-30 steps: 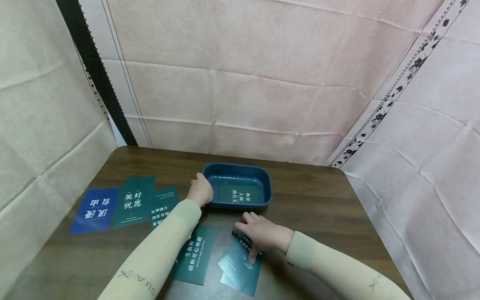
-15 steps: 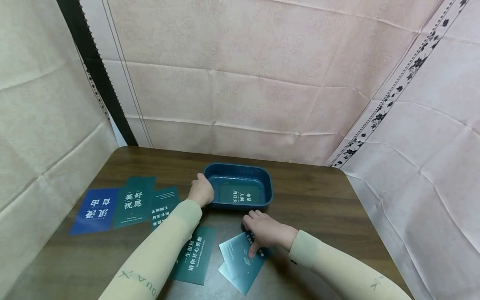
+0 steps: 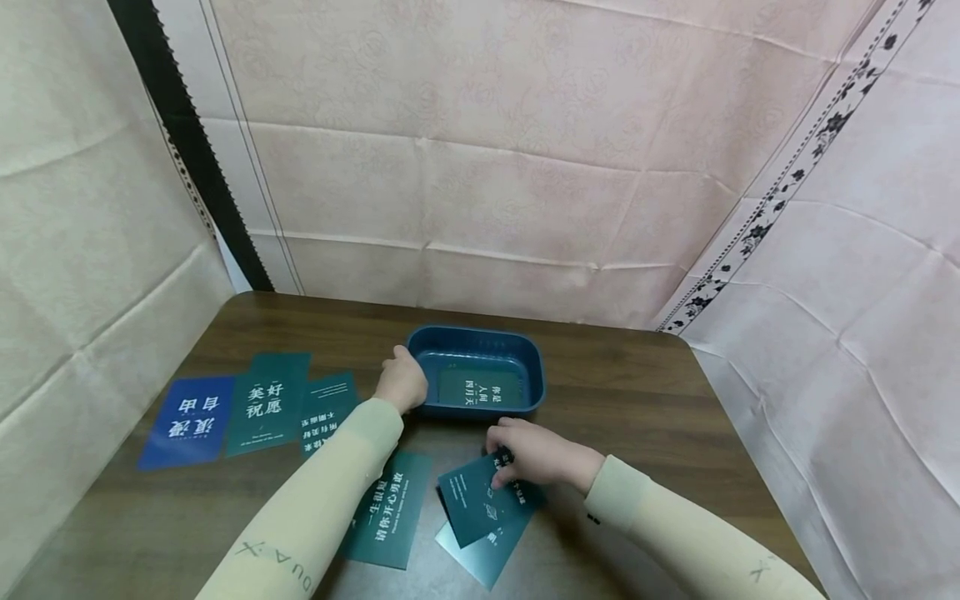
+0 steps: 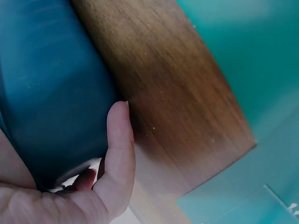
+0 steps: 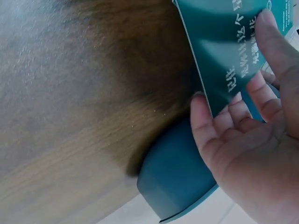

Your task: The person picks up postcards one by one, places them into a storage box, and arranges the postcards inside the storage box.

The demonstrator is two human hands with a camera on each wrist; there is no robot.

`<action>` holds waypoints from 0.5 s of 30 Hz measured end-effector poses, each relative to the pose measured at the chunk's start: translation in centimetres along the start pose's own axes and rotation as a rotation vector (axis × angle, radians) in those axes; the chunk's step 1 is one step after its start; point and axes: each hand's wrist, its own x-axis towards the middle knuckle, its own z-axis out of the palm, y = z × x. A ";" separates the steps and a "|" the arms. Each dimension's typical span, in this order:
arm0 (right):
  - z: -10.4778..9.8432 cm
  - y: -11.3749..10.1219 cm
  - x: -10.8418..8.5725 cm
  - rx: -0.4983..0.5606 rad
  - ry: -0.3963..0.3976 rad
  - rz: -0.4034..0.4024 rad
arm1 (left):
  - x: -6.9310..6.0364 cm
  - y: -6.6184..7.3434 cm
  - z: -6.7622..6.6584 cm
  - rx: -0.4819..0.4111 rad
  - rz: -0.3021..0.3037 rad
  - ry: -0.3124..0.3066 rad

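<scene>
A dark blue plastic basin (image 3: 536, 367) stands near the back of the table, with a green printed card (image 3: 480, 388) lying inside it. My left hand (image 3: 401, 381) grips the basin's left end; in the left wrist view its thumb (image 4: 120, 135) lies along the outer wall. In front of the basin, my right hand (image 3: 542, 452) pinches a green card (image 3: 467, 496) with white writing, thumb on its printed face. That card is raised and tilted over another green card (image 3: 491, 557). In the right wrist view, the held card (image 5: 212, 51) has fingers at its edge.
Left of the basin lie a blue card (image 3: 190, 425), a green card (image 3: 262, 412) overlapping another, and a darker green card (image 3: 330, 404). A further green card (image 3: 393, 517) is partly under the left forearm. Pale cloth (image 3: 450, 192) hangs behind the wooden table (image 3: 622, 392).
The right hand has moved slightly right and back, and its top card has lifted and separated from the card beneath. The left hand and basin have hardly moved.
</scene>
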 end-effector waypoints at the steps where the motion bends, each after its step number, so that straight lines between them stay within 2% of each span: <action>1: -0.1 0.1 0.0 0.010 0.006 -0.005 | 0.0 0.0 0.0 0.000 -0.002 -0.001; 6: -0.6 0.2 0.0 0.073 0.013 -0.035 | -0.1 -0.1 0.0 -0.007 -0.003 -0.001; 15: -1.6 0.6 -0.4 0.226 0.025 -0.134 | -0.2 0.1 0.1 -0.014 -0.007 0.014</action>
